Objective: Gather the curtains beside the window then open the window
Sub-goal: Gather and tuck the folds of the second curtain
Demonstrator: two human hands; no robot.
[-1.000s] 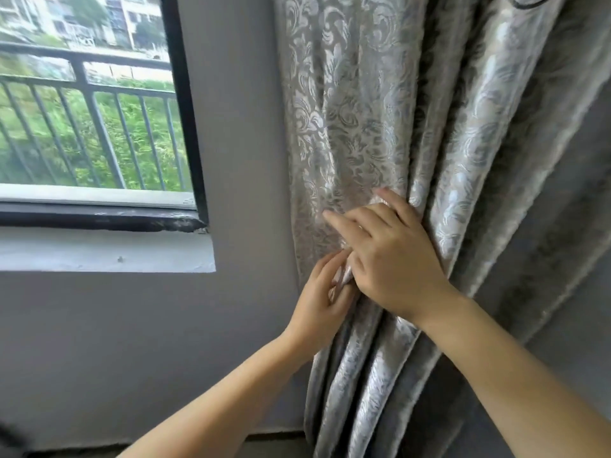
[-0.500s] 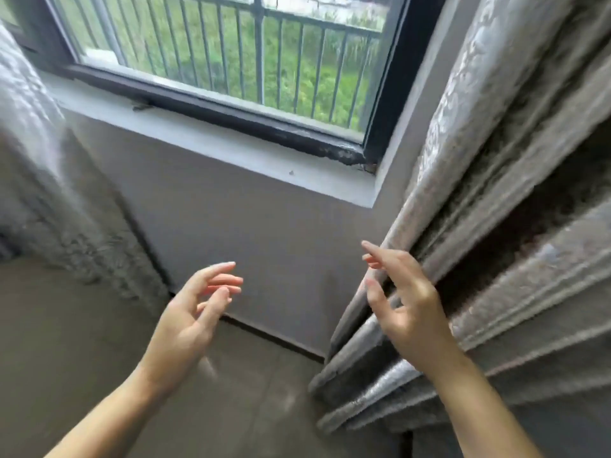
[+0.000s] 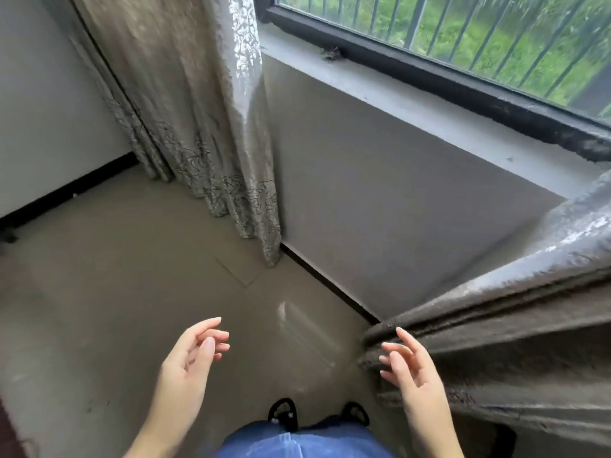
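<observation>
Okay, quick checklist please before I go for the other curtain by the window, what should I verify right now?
1. Left hand free, open, holding nothing: ok.
2. Right hand free, open beside the right curtain: ok.
3. Right curtain gathered: bunched in folds, ok; tied, cannot tell.
4. Left curtain gathered: not ok, hangs loose to the floor.
5. Floor between you and it unobstructed: ok.
6. Window open: cannot tell.

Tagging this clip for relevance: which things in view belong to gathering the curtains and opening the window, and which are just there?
Belong to the job:
right curtain
left curtain
window
left hand, open and empty
right hand, open, beside the right curtain

Just there:
window sill
floor
black shoes
</observation>
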